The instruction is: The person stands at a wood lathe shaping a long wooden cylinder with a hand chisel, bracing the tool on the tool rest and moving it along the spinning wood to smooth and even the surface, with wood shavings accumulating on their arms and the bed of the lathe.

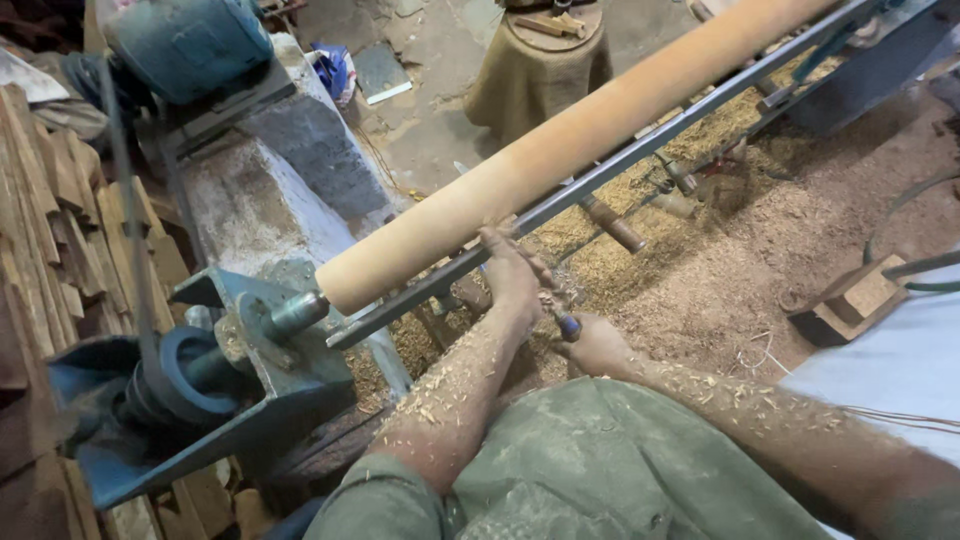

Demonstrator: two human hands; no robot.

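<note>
**Fingers close to a mounted workpiece**

The floor under this lathe is buried in sawdust (pixel 700 280), thickest just behind the long pale wooden cylinder (pixel 560 150), which I take as my landmark. The cylinder runs slantwise from its blue-painted headstock (pixel 250 350) at its near end up toward the far right, with a steel rest bar (pixel 620 165) lying along its near side.

My left hand (pixel 512 275) sits on the bar, right beneath the cylinder's near end, its grip pressed down around the tool's shaft; the fingers hide the exact hold. My right hand (pixel 598 345) lies a little farther below the cylinder, its grip closed around the tool's blue-collared handle (pixel 567 324). The cutting tip is hidden behind my left hand.

I judge the chief danger to be a catch: if the edge digs in too steeply, the tool could kick back through my right grip. My left fingers are very near the wood, so a slip off the bar could bring them against it. Both forearms carry chips, and loose chips near the belt pulley (pixel 185 380) left of the cylinder's end could foul it.
</note>
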